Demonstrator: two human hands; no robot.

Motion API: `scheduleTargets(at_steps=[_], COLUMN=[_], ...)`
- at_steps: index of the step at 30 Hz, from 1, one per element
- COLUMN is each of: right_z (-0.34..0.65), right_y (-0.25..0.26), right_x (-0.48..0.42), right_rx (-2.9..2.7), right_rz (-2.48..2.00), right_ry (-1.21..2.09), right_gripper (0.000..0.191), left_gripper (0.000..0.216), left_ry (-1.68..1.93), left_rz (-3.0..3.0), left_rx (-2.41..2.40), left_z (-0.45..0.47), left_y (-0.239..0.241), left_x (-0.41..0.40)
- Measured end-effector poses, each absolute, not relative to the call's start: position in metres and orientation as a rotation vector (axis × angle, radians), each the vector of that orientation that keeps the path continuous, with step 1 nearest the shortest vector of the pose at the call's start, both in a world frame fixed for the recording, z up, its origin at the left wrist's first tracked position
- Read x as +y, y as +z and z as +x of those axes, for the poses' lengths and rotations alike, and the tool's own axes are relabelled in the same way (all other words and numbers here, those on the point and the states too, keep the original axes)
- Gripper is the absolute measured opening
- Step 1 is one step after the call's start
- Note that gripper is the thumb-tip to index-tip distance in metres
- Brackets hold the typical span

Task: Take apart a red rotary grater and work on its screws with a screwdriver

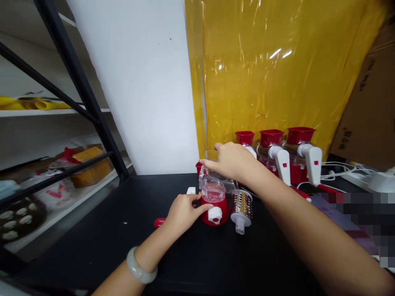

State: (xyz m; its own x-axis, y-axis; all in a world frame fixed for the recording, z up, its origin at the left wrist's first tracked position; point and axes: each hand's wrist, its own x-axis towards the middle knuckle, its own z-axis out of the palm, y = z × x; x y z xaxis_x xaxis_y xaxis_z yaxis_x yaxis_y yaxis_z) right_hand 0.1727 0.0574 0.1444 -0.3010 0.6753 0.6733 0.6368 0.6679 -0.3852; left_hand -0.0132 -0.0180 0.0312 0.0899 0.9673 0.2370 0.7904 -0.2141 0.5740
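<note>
A small red and clear plastic rotary grater (pixel 214 201) stands on the black table (pixel 123 230). My left hand (pixel 182 211) is closed on its left side, thumb against the red base, where a red and white crank handle (pixel 160 222) sticks out. My right hand (pixel 230 162) grips the clear hopper (pixel 212 156) on top of the grater from above. A steel drum blade (pixel 241 209) with a white end lies just right of the base.
Three assembled red and white graters (pixel 286 158) stand in a row at the back against a yellow plastic sheet (pixel 277 70). White cables (pixel 342 170) lie at the right. A black metal shelf rack (pixel 77 82) with packed goods stands at the left.
</note>
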Motion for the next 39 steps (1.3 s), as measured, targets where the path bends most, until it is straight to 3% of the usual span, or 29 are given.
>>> scheduleTargets(at_steps=[6, 12, 17, 23, 27, 32, 39], right_z=[0.172, 0.180, 0.193, 0.195, 0.190, 0.187, 0.208], right_y=[0.149, 0.158, 0.168, 0.178, 0.188, 0.193, 0.220], right_x=[0.050, 0.054, 0.075, 0.108, 0.112, 0.103, 0.115], right_rx=[-2.094, -2.223, -2.493, -2.694, -2.773, -2.777, -2.573], right_rz=[-1.122, -1.128, -0.954, -0.577, -0.551, -0.611, -0.562], right_ry=[-0.032, 0.052, 0.421, 0.859, 0.846, 0.779, 0.604], right_gripper=[0.041, 0.051, 0.070, 0.072, 0.072, 0.072, 0.086], left_gripper=[0.045, 0.044, 0.044, 0.047, 0.081, 0.073, 0.072], left_ry=[0.801, 0.820, 0.843, 0.865, 0.993, 0.903, 0.925], left_rz=[2.111, 2.121, 2.106, 2.056, 1.917, 1.795, 1.652], left_rx=[1.717, 1.712, 1.718, 1.567, 1.209, 0.893, 1.019], left_z=[-0.018, -0.016, -0.017, -0.025, -0.025, -0.024, -0.023], left_y=[0.028, 0.032, 0.035, 0.031, 0.028, 0.031, 0.033], left_x=[-0.012, -0.015, -0.019, -0.010, 0.007, 0.022, 0.020])
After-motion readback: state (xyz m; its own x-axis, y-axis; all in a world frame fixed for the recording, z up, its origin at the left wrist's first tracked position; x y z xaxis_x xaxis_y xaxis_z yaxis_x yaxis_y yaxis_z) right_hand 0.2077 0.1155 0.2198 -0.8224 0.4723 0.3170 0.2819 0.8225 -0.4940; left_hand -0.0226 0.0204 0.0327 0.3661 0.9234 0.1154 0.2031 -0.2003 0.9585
